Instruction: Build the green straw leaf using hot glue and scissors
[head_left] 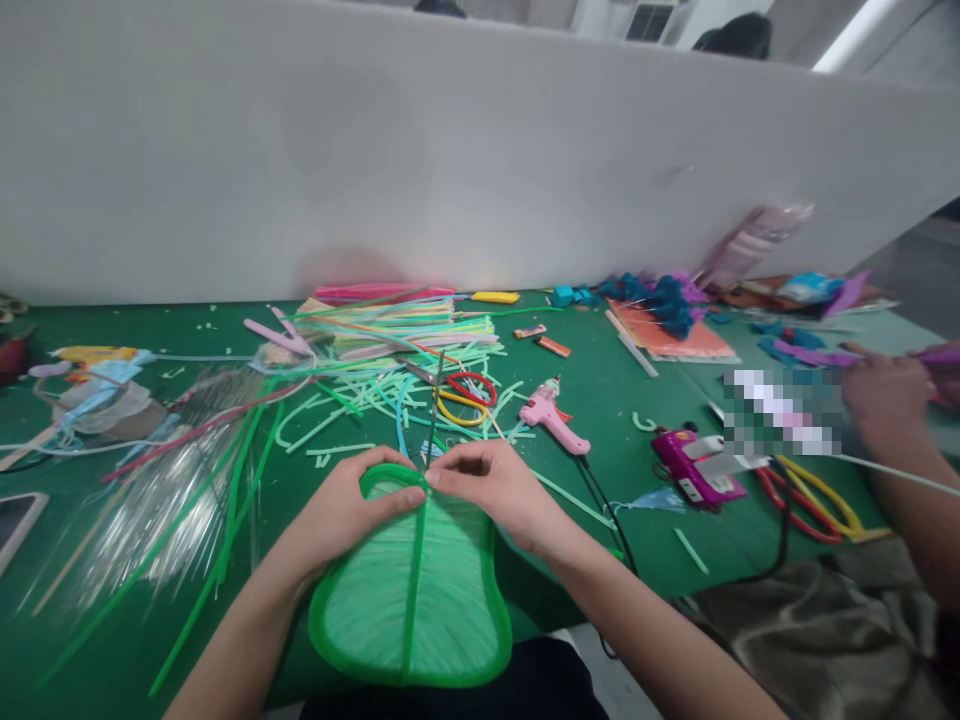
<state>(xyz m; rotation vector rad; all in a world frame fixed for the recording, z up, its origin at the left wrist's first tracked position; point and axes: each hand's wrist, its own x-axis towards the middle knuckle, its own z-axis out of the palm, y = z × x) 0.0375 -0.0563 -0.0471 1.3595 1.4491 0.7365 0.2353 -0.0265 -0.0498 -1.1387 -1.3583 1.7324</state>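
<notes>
A green leaf-shaped piece [454,590] with a fuzzy pipe-cleaner rim and midrib is held low in front of me, over the table's near edge. My left hand [367,505] is closed on its upper left edge, thumb on top. At the middle of the upper edge, my right hand [487,485] pinches the base of a thin dark wire stem [435,410], which points away from me. The fingertips hide the exact joint. Just beyond lie scissors [465,400] with red and yellow handles, and a pink glue gun [555,418] is to the right.
Pale green offcuts [367,390] and bundled pipe cleaners [405,325] cover the table's middle. Clear-wrapped strips [195,460] lie left. A purple power strip [697,470] stands right, near another person's hand [889,400]. A grey partition [375,150] closes the back.
</notes>
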